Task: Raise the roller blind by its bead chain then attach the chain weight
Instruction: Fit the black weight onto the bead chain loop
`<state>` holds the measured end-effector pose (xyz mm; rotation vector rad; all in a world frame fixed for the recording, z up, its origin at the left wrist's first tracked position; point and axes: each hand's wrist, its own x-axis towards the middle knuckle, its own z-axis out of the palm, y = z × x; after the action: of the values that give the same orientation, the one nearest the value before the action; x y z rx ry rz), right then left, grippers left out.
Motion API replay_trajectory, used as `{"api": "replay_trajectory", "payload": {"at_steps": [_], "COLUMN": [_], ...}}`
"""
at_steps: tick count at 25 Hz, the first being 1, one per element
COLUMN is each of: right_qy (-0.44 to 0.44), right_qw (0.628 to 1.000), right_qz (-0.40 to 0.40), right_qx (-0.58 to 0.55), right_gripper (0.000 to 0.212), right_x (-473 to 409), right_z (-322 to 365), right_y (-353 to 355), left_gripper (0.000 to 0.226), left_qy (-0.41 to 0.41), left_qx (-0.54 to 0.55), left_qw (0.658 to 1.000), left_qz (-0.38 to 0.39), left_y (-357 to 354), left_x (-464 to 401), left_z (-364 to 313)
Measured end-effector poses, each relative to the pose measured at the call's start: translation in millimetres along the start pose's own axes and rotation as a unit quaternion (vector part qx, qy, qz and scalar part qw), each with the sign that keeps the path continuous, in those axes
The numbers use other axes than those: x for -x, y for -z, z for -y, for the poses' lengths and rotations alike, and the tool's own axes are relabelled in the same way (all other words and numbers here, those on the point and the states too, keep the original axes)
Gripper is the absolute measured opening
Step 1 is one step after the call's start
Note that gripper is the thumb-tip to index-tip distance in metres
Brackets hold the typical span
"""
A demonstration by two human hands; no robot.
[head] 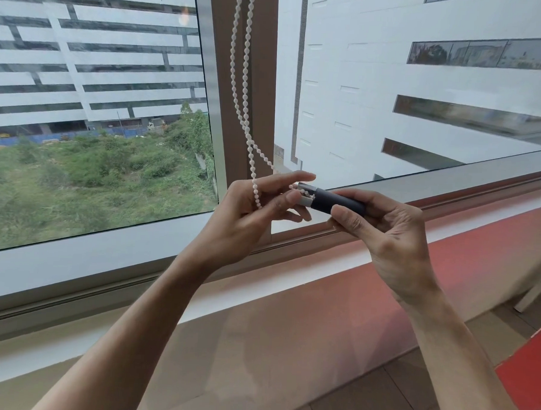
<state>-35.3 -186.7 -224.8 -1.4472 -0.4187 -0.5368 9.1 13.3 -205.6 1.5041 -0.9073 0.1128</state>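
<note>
Because the chain (pixel 243 79) must seat in the weight's (pixel 334 202) open end, you hold the weight level, just right of the mullion (pixel 259 80). Your right hand (pixel 389 231) grips its dark body, fingers curled round it, while your left hand (pixel 250 216) pinches the beads at its mouth, forefinger straight.

Both bare forearms reach up to meet in front of the brown window post (pixel 237 79). The left hand (pixel 250 213), just below the post's foot, has its forefinger stretched straight (pointing right) and its other fingers curled. The right hand (pixel 386 231), lower right of the post, curls fingers and thumb tight.
</note>
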Motion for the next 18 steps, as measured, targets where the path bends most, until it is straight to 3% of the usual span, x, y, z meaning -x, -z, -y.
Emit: {"api": "replay_trajectory", "payload": {"at_steps": [3, 10, 15, 18], "right_qy": [0.001, 0.057, 0.183, 0.247], "right_qw": [1.000, 0.987, 0.931, 0.901], "right_qz": [0.001, 0.023, 0.043, 0.034], "right_qx": [0.007, 0.150, 0.312, 0.354], "right_gripper": [0.028, 0.024, 0.024, 0.026], "right_x": [0.5, 3.4, 3.3, 2.8], "right_z": [-0.9, 0.5, 0.4, 1.6], "right_y": [0.1, 3.3, 6.0, 6.0], "left_gripper": [0.029, 0.022, 0.023, 0.024], "left_qy": [-0.005, -0.055, -0.083, -0.091], "left_qx": [0.010, -0.105, -0.135, -0.128], "left_qw": [1.000, 0.993, 0.987, 0.988], "left_qz": [-0.004, -0.019, -0.002, 0.005], "left_y": [0.4, -1.2, 0.7, 0.4], "left_x": [-0.5, 2.2, 2.2, 2.2], "left_z": [0.2, 7.5, 9.4, 7.4]}}
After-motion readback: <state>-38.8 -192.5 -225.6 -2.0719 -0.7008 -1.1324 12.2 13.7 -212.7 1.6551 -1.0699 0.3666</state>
